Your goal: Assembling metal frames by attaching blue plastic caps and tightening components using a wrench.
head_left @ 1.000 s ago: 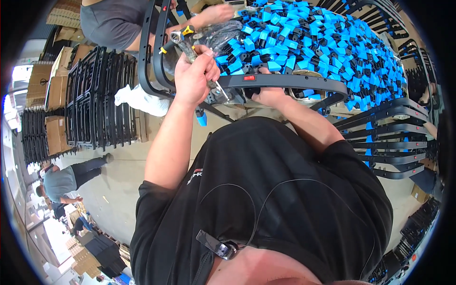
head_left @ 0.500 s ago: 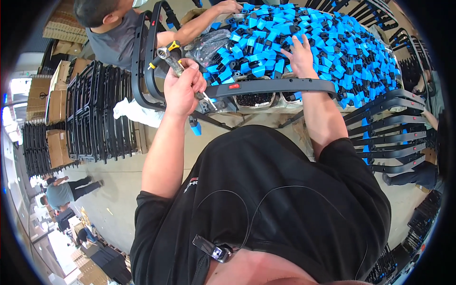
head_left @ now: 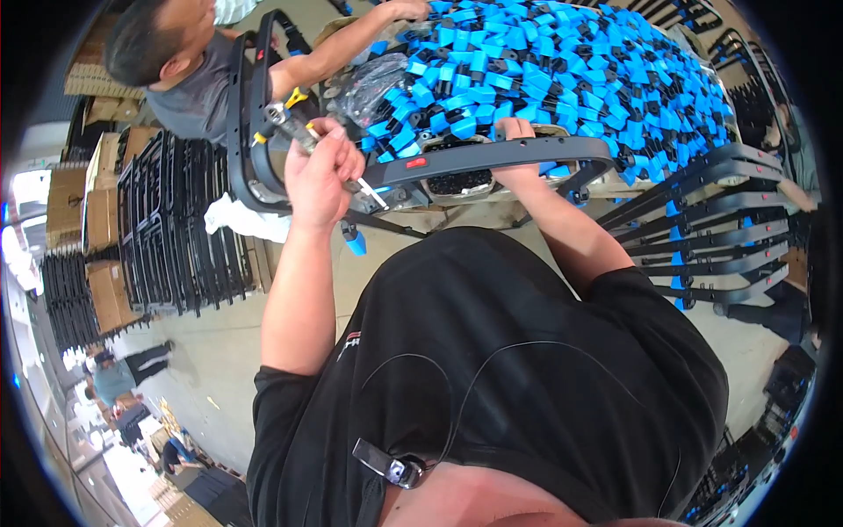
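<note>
Parts pile (head_left: 544, 79), upper right: bright blue mixed with black. Frame tube (head_left: 474, 156), upper centre: solid black, red tag (head_left: 415, 162). Hand tool (head_left: 279, 114), upper left: silver-grey. Shirt (head_left: 527, 378), lower centre: black, small red-and-white print. Bag (head_left: 250, 218), left: white. Carton (head_left: 110, 290), far left: brown.

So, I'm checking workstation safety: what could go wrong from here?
The right hand is under the black frame, so it might knock its knuckles there. The wrench in the left hand appears close to the frame and could scrape it. The loosely heaped blue-and-black plastic parts might spill if brushed.
</note>
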`<state>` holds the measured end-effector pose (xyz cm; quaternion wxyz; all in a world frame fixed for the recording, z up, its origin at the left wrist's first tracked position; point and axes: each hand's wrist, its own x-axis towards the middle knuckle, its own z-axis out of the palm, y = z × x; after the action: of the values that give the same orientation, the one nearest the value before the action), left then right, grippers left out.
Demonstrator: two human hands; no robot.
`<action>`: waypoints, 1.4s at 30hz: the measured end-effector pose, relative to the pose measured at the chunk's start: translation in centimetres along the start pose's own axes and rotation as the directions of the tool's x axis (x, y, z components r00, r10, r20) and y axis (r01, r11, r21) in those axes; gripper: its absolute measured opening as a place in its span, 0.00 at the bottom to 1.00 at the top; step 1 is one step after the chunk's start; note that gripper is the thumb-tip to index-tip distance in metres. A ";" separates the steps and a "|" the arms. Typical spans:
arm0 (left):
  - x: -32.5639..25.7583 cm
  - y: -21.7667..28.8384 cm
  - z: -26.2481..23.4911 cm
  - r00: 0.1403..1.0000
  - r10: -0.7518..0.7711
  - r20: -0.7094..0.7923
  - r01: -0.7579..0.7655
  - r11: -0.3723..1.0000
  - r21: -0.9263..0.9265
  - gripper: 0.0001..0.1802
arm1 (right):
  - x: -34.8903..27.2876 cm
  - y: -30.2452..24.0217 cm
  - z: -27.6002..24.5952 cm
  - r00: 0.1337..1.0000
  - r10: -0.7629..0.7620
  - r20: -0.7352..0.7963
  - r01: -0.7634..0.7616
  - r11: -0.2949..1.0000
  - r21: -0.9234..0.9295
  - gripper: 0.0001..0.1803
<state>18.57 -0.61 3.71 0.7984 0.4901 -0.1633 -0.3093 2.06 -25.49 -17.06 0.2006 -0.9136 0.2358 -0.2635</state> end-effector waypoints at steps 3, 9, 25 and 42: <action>-0.3 0.1 -0.5 1.000 0.022 0.000 -0.022 0.999 0.025 0.02 | -1.0 0.9 -1.2 0.942 0.215 0.257 -0.086 0.896 -0.435 0.24; 0.0 0.5 0.4 1.000 -0.016 0.005 0.016 0.999 0.035 0.01 | -0.5 4.2 -2.3 0.715 0.479 0.509 -0.180 0.830 -0.528 0.31; -0.3 0.2 0.1 1.000 0.012 -0.021 -0.012 1.000 0.022 0.02 | 2.1 4.4 -4.9 0.742 0.284 0.607 0.036 0.888 -0.459 0.24; -0.6 0.0 0.1 1.000 -0.026 0.007 0.026 0.999 0.020 0.03 | 7.9 3.7 -3.7 0.652 0.725 0.223 -0.417 0.097 0.904 0.48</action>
<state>18.06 -0.33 3.81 0.7887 0.4992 -0.1630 -0.3196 4.61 -33.62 -12.97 0.7143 -0.4251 0.4145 -0.3704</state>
